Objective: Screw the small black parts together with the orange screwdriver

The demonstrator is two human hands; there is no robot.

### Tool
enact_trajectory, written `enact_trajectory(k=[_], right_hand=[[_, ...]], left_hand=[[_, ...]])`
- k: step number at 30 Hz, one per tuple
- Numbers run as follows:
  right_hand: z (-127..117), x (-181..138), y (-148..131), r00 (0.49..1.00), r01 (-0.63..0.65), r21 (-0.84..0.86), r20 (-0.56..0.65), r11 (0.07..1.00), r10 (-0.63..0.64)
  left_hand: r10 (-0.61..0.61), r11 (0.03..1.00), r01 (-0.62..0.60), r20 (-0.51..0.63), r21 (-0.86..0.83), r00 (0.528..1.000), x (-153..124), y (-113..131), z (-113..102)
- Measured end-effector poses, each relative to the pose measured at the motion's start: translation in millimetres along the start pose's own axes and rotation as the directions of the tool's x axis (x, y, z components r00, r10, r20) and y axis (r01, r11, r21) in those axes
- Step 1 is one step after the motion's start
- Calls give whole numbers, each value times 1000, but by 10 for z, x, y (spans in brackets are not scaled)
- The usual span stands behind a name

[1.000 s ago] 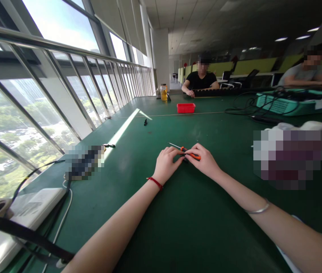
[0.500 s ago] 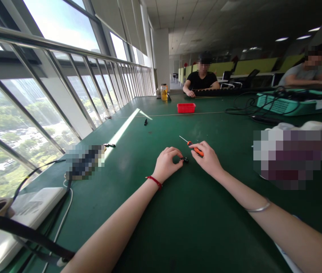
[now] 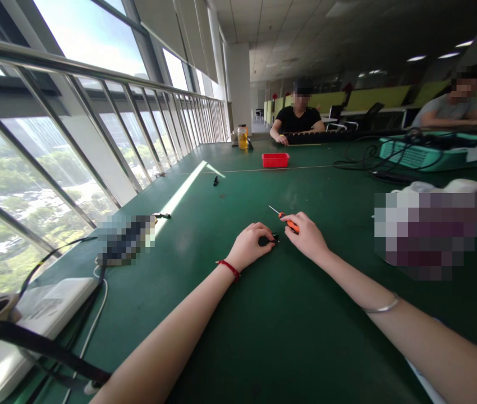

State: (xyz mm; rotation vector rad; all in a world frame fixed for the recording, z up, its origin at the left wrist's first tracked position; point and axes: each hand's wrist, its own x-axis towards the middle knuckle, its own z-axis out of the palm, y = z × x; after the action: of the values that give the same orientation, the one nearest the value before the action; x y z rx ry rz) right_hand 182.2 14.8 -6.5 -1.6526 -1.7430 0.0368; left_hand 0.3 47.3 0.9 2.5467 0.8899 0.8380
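My left hand, with a red band at its wrist, pinches a small black part just above the green tabletop. What kind of part it is cannot be made out. To its right, my right hand holds a screwdriver by its orange and black handle. The thin shaft points away and to the left, clear of the black part. A second small black piece lies farther off on the table, and another dark piece rests at the left.
A red tray stands toward the far side, with a jar behind it. Cables trail from a turquoise basket at right. A white power strip lies at near left beside the railing. A person sits across the table.
My left fingers have shifted slightly down around the black part. My right hand has drawn a little left, and the screwdriver's tip sits slightly lower and farther right.
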Motion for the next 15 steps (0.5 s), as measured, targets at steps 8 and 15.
enact_trajectory(k=[8, 15], right_hand=[[-6, -12, -11, 999, 28, -35, 17, 999, -27], [-19, -33, -57, 997, 52, -72, 56, 996, -48]], left_hand=[[-122, 993, 120, -105, -25, 987, -59, 13, -53], [-288, 938, 323, -241, 123, 927, -410, -302, -565]])
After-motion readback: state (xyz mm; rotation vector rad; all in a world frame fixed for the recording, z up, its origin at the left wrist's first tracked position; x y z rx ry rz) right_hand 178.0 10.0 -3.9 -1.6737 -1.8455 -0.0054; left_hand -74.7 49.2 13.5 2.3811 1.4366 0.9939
